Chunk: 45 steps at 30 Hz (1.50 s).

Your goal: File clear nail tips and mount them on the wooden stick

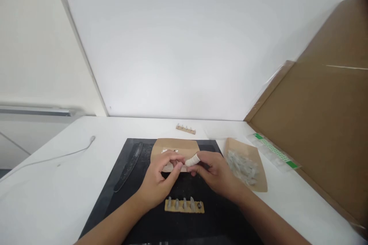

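Over the black mat, my left hand (162,176) and my right hand (214,170) meet with their fingertips pinched close together. Whatever lies between the fingertips is too small to make out. A whitish wrap (192,160) covers one finger of my right hand. Behind the hands lies a brown paper sheet (184,145) with small white pieces (165,150) on it, partly hidden by my left hand. Nearer to me, a tan strip (184,207) bears several upright greyish pointed pieces and a small dark ring at its right end.
On the right, brown paper (260,180) holds a pile of translucent pieces (243,166), beside a green-marked plastic packet (276,153) and a cardboard panel (322,122). A second strip (185,129) lies near the wall. A dark curved strip (129,168) and white cable (71,154) are left.
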{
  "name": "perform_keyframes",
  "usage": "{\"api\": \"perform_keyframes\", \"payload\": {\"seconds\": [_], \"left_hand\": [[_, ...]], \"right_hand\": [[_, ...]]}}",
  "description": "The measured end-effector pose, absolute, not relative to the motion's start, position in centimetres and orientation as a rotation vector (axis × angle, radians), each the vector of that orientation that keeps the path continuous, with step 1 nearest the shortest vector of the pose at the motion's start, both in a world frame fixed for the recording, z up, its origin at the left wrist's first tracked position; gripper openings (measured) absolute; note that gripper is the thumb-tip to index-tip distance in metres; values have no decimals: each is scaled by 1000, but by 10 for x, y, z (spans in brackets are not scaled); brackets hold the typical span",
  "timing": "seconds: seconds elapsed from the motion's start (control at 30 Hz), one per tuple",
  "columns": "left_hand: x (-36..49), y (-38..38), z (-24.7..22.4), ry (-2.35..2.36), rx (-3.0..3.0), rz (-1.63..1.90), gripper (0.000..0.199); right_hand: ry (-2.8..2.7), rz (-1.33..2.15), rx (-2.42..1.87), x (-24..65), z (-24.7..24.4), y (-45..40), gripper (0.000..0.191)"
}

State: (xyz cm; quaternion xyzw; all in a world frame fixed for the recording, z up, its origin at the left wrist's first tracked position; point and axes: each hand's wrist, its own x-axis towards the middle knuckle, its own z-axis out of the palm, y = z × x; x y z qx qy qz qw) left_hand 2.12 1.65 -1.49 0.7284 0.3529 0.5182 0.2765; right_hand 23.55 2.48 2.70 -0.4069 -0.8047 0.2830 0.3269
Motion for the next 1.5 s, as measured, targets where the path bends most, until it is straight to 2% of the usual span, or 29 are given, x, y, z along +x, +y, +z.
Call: {"api": "perform_keyframes", "payload": {"seconds": [0.23,0.4,0.5,0.77,0.93,1.07,1.23,1.33,1.5], "left_hand": [[13,22,-12,863,1815,1335,19],[8,25,-11,815,1667,1218,20],[10,25,-13,807,1575,1198,18],[13,23,-16,963,1677,1275,11],[14,20,-14,1059,1788,1367,9],[15,18,-12,1107,1833,1368,7],[7,23,-14,1204,2109,1227,19],[-8,34,-13,1564,2374,1116,29],[-46,55,-4,2059,2275,919,42]], "right_hand": [[-1987,961,-1035,224,18,35,14],[-1992,669,-1059,223,9,31,22],[-1947,656,-1062,223,6,28,23],[-1699,1191,-1045,222,-4,28,15],[-1533,1341,-964,216,-4,26,15],[-1661,1168,-993,217,-4,27,11],[-1909,695,-1118,226,-4,30,22],[-1977,502,-1176,233,-4,33,24],[-2008,388,-1223,238,-4,36,19]]}}
